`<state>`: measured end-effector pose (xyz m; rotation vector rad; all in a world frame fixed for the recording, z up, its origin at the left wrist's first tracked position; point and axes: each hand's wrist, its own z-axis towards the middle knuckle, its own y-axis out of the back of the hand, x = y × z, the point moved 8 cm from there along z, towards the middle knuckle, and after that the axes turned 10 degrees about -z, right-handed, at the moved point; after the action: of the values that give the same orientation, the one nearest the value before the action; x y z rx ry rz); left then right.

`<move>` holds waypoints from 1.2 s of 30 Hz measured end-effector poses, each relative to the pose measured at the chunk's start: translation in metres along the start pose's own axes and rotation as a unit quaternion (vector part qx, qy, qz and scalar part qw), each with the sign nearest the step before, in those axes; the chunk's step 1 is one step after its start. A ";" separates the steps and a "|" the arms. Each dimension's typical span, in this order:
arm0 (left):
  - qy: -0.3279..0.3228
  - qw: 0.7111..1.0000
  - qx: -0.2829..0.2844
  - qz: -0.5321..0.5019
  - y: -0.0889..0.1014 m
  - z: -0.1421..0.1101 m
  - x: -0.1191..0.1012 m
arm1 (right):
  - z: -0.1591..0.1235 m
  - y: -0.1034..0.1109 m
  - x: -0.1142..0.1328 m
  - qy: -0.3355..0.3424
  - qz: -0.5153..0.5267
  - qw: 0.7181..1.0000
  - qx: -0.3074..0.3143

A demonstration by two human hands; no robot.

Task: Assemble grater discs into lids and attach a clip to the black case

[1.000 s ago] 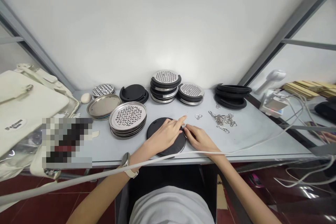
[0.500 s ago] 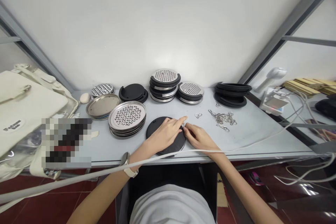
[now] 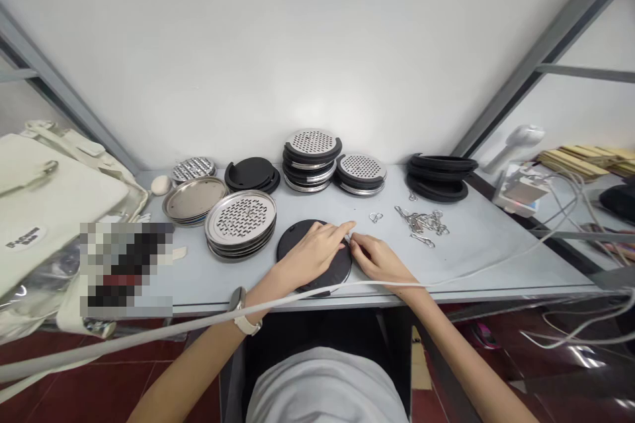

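Note:
A flat black round disc (image 3: 297, 241) lies on the grey table (image 3: 471, 244) in front of me. My left hand (image 3: 312, 252) rests on top of it, fingers stretched out and pressing down near its right edge. My right hand (image 3: 380, 259) is closed in a pinch at that same edge, on a small metal part that I cannot make out. The two hands touch at the fingertips.
Stacks of perforated steel discs (image 3: 241, 219), plain steel plates (image 3: 192, 199) and black rings (image 3: 437, 177) line the back of the table. Loose wire clips (image 3: 421, 223) lie to the right. A white bag (image 3: 44, 198) sits at left. A white cable (image 3: 446, 281) crosses the front edge.
Both hands have stayed at the disc's right edge, with only slight finger movement. The view has shifted a little.

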<state>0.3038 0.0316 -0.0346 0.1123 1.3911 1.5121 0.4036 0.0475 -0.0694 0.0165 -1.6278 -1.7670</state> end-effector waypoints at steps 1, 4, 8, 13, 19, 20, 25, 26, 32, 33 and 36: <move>-0.002 1.000 -0.001 -0.001 0.000 0.000 0.000 | 0.000 0.000 0.000 0.001 0.001 1.000 0.001; -0.007 1.000 -0.002 0.004 0.001 0.000 -0.002 | 0.000 -0.001 -0.002 -0.002 0.002 1.000 0.005; -0.018 1.000 0.005 0.023 0.001 -0.001 -0.005 | 0.000 -0.001 -0.003 -0.005 0.007 1.000 0.001; -0.017 0.999 0.010 0.030 0.001 0.000 -0.006 | 0.000 -0.001 -0.002 -0.003 0.029 1.000 -0.007; -0.020 1.000 0.004 0.022 0.000 0.000 -0.005 | 0.001 -0.001 -0.002 0.000 0.027 1.000 -0.005; -0.021 1.000 0.006 0.020 0.000 0.000 -0.005 | 0.001 -0.001 -0.002 0.000 0.027 1.000 -0.005; -0.019 1.000 0.009 -0.003 0.000 0.000 -0.006 | 0.000 -0.002 -0.004 -0.007 0.026 1.000 -0.002; -0.019 1.000 0.009 -0.004 0.000 0.000 -0.006 | 0.000 -0.002 -0.004 -0.006 0.028 1.000 -0.001; -0.016 0.999 0.008 0.041 0.000 0.000 -0.006 | 0.000 -0.001 -0.001 0.001 0.033 0.999 0.002; -0.013 0.999 0.009 0.048 0.000 0.000 -0.006 | 0.000 -0.001 0.000 0.002 0.031 1.000 0.002; 0.001 0.998 0.008 0.060 0.002 0.000 -0.005 | 0.000 0.000 0.000 0.002 0.023 1.000 0.000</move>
<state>0.3053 0.0287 -0.0305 0.2072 1.4189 1.6009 0.4031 0.0474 -0.0693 -0.0169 -1.6125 -1.7311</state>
